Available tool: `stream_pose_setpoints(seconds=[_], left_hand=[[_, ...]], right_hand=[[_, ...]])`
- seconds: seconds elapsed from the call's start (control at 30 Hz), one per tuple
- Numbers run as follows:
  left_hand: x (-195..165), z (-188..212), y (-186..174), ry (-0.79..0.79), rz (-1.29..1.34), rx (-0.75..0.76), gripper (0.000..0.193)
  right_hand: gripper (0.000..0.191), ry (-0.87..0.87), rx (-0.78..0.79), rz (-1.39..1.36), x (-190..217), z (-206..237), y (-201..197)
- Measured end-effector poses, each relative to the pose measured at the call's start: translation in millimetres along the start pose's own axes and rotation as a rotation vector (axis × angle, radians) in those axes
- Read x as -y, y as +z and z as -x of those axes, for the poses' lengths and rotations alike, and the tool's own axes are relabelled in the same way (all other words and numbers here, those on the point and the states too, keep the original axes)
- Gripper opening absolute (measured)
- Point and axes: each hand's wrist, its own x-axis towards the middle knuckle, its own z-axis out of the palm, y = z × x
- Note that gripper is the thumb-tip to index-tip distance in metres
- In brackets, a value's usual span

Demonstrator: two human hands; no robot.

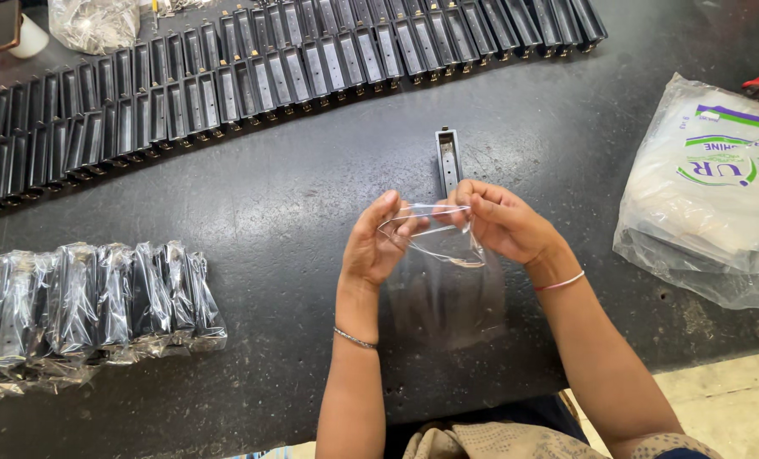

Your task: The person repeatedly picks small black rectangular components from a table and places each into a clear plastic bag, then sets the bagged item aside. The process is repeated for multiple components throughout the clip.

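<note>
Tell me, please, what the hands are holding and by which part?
Both the left hand and right hand hold a clear plastic bag by its top opening edge.

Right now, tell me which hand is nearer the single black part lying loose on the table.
Right. The right hand sits just below the black part; the left hand is lower and further left. Both hold the clear bag.

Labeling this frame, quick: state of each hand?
Left hand: closed, pinching the clear plastic bag mouth.
Right hand: closed, pinching the bag's other edge.

Dark worktable [252, 212], pale tiled floor [728, 399]
</note>
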Motion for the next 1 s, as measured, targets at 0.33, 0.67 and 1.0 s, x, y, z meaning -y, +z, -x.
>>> stream_pose_setpoints(seconds=[0.33, 0.67, 1.0], left_hand=[[12.0, -4.3, 0.0, -0.048, -0.019, -0.061, 0.034], [63.7, -19.8, -3.2, -0.274, -0.23, 0.011, 0.033], [103.5, -29.4, -10.4, -0.127, -0.365, 0.358, 0.025]], right_hand=[[0.028, 0.29, 0.161, -0.124, -10.9, 3.0, -7.2], [0.037, -0.407, 0.231, 1.07, -19.6, 9.0, 35.2], [0.056, -0.415, 0.185, 1.175, -8.3, -41.1, 93.6]])
